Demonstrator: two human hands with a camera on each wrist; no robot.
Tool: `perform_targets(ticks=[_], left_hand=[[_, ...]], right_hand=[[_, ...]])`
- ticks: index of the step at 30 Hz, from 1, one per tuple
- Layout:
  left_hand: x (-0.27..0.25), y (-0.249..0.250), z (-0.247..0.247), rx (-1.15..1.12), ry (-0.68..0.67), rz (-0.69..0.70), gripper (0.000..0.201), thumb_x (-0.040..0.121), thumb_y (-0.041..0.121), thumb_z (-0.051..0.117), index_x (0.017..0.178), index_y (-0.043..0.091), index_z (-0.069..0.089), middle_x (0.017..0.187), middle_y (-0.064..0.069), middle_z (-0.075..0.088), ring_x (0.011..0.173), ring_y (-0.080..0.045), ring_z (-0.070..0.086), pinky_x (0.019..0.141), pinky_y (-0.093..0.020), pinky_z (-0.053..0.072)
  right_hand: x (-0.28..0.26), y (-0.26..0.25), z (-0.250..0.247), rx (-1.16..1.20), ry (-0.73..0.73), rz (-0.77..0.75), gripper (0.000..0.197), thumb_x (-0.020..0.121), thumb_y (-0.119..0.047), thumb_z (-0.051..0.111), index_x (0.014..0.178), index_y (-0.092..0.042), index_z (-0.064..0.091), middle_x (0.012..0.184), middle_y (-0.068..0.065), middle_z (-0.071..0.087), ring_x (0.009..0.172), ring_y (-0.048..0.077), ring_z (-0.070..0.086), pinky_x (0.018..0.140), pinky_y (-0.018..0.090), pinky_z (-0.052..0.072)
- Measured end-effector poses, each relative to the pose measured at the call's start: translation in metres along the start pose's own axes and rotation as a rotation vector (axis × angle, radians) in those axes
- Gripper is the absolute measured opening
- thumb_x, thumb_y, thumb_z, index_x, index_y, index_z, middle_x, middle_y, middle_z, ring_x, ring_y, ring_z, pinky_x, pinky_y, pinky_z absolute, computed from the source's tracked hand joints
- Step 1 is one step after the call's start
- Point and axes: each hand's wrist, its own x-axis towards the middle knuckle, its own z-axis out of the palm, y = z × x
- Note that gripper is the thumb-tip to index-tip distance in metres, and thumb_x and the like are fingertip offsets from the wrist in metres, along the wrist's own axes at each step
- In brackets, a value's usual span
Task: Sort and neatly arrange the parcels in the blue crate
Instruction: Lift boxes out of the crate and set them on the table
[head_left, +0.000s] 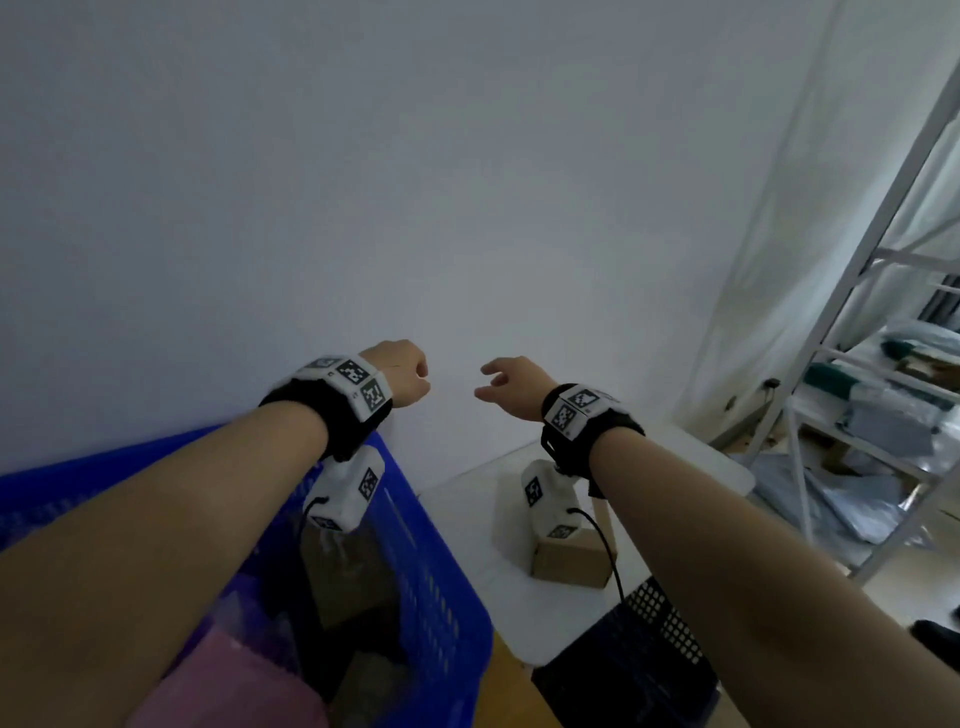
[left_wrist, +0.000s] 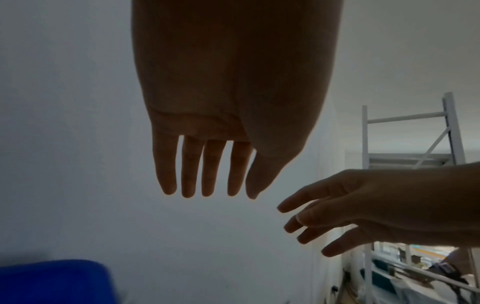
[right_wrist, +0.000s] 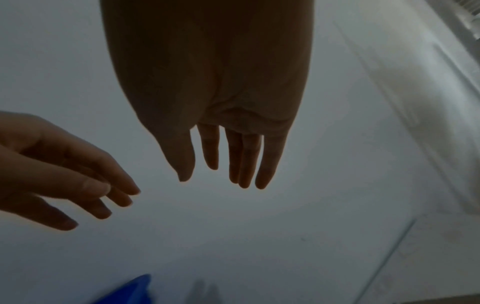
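While the blue crate (head_left: 436, 587) sits below the left hand's (head_left: 400, 375) fingers (left_wrist: 213, 168), parcels (head_left: 234, 675) lie inside it; a cardboard box (head_left: 569, 564) rests on the tabletop (head_left: 519, 613) beneath the right hand (head_left: 514, 384); both hands hang relaxed, holding nothing.

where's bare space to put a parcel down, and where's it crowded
Free: the white table top between the blue crate and the cardboard box, and its far right corner. Crowded: inside the crate, and the metal shelving at right. Both hands hold nothing, raised before the wall.
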Motion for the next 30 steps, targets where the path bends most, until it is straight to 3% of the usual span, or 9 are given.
perform_targets(ticks=[11, 14, 25, 27, 30], left_hand=[[-0.107, -0.123, -0.001, -0.011, 0.008, -0.176, 0.034, 0.092, 0.025, 0.054, 0.121, 0.007, 0.063, 0.124, -0.013, 0.062, 0.111, -0.029, 0.060, 0.087, -0.030, 0.046], [-0.128, -0.146, 0.008, -0.031, -0.002, -0.213, 0.032, 0.092, 0.024, 0.055, 0.116, 0.005, 0.065, 0.122, -0.014, 0.064, 0.110, -0.029, 0.060, 0.090, -0.033, 0.047], [-0.144, -0.203, 0.066, -0.157, -0.083, -0.338, 0.032, 0.091, 0.026, 0.057, 0.117, 0.009, 0.065, 0.125, -0.012, 0.062, 0.114, -0.028, 0.058, 0.093, -0.033, 0.045], [-0.138, -0.207, 0.079, -0.179, -0.115, -0.355, 0.032, 0.092, 0.026, 0.056, 0.118, 0.009, 0.064, 0.126, -0.011, 0.061, 0.115, -0.027, 0.057, 0.094, -0.033, 0.045], [-0.124, -0.211, 0.094, -0.184, -0.157, -0.369, 0.033, 0.093, 0.027, 0.056, 0.120, 0.009, 0.063, 0.128, -0.009, 0.059, 0.114, -0.027, 0.057, 0.092, -0.033, 0.046]], right_hand=[[-0.036, -0.096, 0.088, 0.000, -0.109, -0.144, 0.048, 0.091, -0.027, 0.060, 0.134, -0.010, 0.050, 0.130, 0.014, 0.058, 0.116, 0.027, 0.058, 0.098, 0.032, 0.045], [-0.042, -0.113, 0.111, -0.039, -0.147, -0.178, 0.050, 0.091, -0.028, 0.059, 0.136, -0.007, 0.049, 0.130, 0.015, 0.058, 0.117, 0.028, 0.057, 0.097, 0.031, 0.043], [-0.032, -0.117, 0.191, -0.155, -0.309, -0.116, 0.051, 0.091, -0.022, 0.060, 0.137, -0.005, 0.046, 0.139, 0.014, 0.051, 0.127, 0.027, 0.050, 0.105, 0.033, 0.039], [-0.026, -0.115, 0.201, -0.196, -0.347, -0.095, 0.047, 0.093, -0.022, 0.058, 0.135, -0.002, 0.048, 0.136, 0.014, 0.052, 0.126, 0.029, 0.050, 0.101, 0.034, 0.040], [-0.015, -0.110, 0.216, -0.240, -0.403, -0.064, 0.029, 0.095, -0.021, 0.053, 0.112, 0.001, 0.060, 0.112, 0.018, 0.062, 0.109, 0.031, 0.059, 0.082, 0.033, 0.046]])
